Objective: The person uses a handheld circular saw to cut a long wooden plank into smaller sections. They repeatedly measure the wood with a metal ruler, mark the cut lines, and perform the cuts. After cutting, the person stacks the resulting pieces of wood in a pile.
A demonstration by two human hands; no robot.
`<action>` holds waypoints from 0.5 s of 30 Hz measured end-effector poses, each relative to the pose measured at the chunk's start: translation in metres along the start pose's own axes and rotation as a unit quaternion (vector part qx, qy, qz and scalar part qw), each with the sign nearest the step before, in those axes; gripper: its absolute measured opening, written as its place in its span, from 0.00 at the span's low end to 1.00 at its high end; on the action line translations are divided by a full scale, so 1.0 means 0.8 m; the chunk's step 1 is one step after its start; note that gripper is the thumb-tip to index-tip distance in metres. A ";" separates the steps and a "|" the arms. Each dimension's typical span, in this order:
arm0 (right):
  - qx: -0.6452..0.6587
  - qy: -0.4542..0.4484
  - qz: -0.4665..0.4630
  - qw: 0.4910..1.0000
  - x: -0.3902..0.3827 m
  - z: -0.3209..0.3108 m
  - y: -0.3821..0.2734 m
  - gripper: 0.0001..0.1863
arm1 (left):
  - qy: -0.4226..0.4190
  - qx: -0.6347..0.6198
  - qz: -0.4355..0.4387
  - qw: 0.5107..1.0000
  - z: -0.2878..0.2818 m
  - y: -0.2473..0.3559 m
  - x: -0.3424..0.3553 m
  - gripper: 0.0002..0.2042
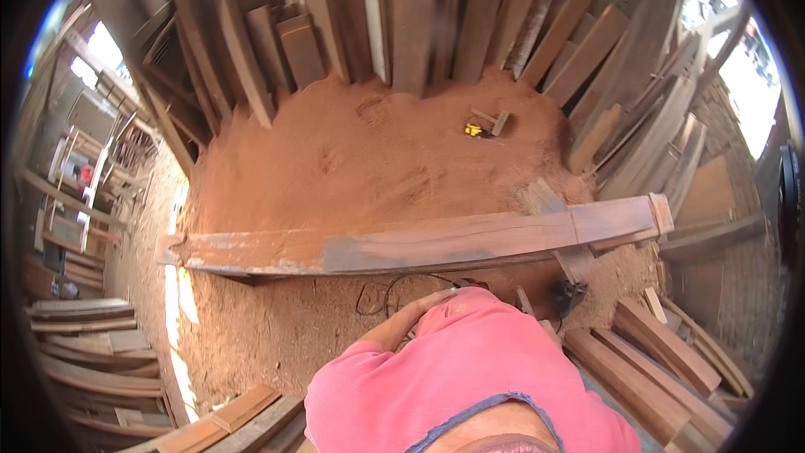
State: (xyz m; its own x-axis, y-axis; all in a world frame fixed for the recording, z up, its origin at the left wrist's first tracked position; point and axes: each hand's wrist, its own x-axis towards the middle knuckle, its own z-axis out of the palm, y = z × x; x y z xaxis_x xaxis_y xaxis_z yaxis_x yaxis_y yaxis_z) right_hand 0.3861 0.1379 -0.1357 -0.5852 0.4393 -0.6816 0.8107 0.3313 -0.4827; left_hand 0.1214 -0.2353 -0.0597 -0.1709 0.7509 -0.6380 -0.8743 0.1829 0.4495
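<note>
A long wooden plank (419,239) lies across the sawdust-covered ground just ahead of me, its surface partly grey and partly dusted red. My pink shirt fills the lower middle of the view. My left forearm bends in against my body, and my left hand (438,296) shows only partly at the shirt's upper edge, close to a looped black cable (381,294). Whether it holds anything is hidden. My right hand is out of sight. A dark power tool (570,295) sits on the ground below the plank's right part.
Many boards lean upright along the back (402,25) and right side (646,134). Stacked planks lie at the lower right (654,361) and lower left (84,344). A small yellow object (475,130) rests on the sawdust mound beside a wood offcut.
</note>
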 end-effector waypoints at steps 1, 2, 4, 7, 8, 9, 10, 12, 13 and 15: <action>-0.015 -0.015 -0.001 1.000 0.008 -0.005 -0.017 0.26 | 0.013 -0.029 0.023 0.999 0.011 0.020 -0.016 0.31; -0.026 -0.016 0.001 1.000 0.012 -0.015 -0.022 0.26 | 0.039 -0.017 0.043 0.998 0.035 0.055 -0.030 0.30; -0.036 -0.022 -0.018 0.999 0.031 -0.033 -0.057 0.26 | 0.081 -0.005 0.113 0.990 0.092 0.140 -0.075 0.29; -0.042 -0.031 -0.038 0.998 0.037 -0.050 -0.091 0.27 | 0.056 0.085 0.462 0.881 0.175 0.257 -0.114 0.19; -0.046 -0.033 -0.040 0.998 0.035 -0.057 -0.096 0.27 | 0.058 0.104 0.506 0.854 0.199 0.284 -0.124 0.18; -0.052 -0.037 -0.045 0.997 0.036 -0.060 -0.104 0.27 | 0.067 0.127 0.549 0.823 0.221 0.306 -0.140 0.20; -0.057 -0.042 -0.047 0.996 0.036 -0.062 -0.106 0.27 | 0.014 0.105 0.573 0.813 0.246 0.320 -0.153 0.20; -0.069 -0.053 -0.045 0.995 0.032 -0.061 -0.108 0.27 | -0.088 0.067 0.613 0.782 0.291 0.334 -0.183 0.22; -0.072 -0.057 -0.042 0.995 0.032 -0.061 -0.108 0.27 | -0.105 0.084 0.620 0.773 0.308 0.336 -0.197 0.22; -0.077 -0.064 -0.035 0.994 0.030 -0.059 -0.102 0.27 | -0.141 0.120 0.630 0.754 0.335 0.342 -0.219 0.22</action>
State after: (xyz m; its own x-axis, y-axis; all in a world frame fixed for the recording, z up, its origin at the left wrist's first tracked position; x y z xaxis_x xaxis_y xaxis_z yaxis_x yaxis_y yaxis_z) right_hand 0.3052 0.1609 -0.0873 -0.6261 0.3038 -0.7181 0.7502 0.4860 -0.4484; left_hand 0.0337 -0.1468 0.3427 -0.6647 0.5238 0.5327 0.0143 -0.7040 0.7100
